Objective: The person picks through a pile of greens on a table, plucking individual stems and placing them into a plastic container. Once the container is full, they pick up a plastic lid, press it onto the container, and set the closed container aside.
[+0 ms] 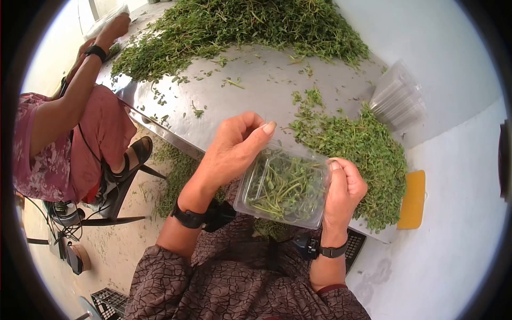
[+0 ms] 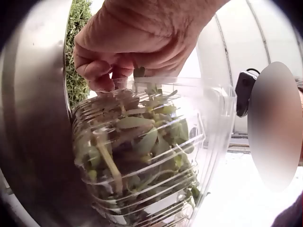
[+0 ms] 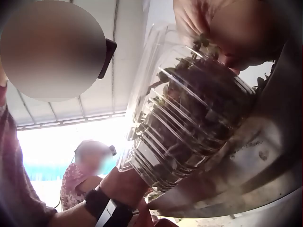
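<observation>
A clear plastic box [image 1: 285,186] filled with green leafy stems is held tilted in front of the body; whether its lid is closed I cannot tell. My right hand [image 1: 344,194] grips its right side, thumb on the top edge. At the far left corner, my left hand [image 1: 232,152] has its fingers curled in and its thumb against the index finger, at the rim. The left wrist view shows these curled fingers [image 2: 102,78] by the edge of the box [image 2: 142,142], with a small sprig [image 2: 138,72] under the palm. Ridged walls of the box [image 3: 189,109] fill the right wrist view.
A metal table [image 1: 234,66] bears a large heap of greens [image 1: 256,26] at the back and a smaller heap [image 1: 362,154] at right. Stacked clear boxes [image 1: 397,98] stand by the wall, near a yellow object [image 1: 413,200]. A seated person [image 1: 69,128] works at left.
</observation>
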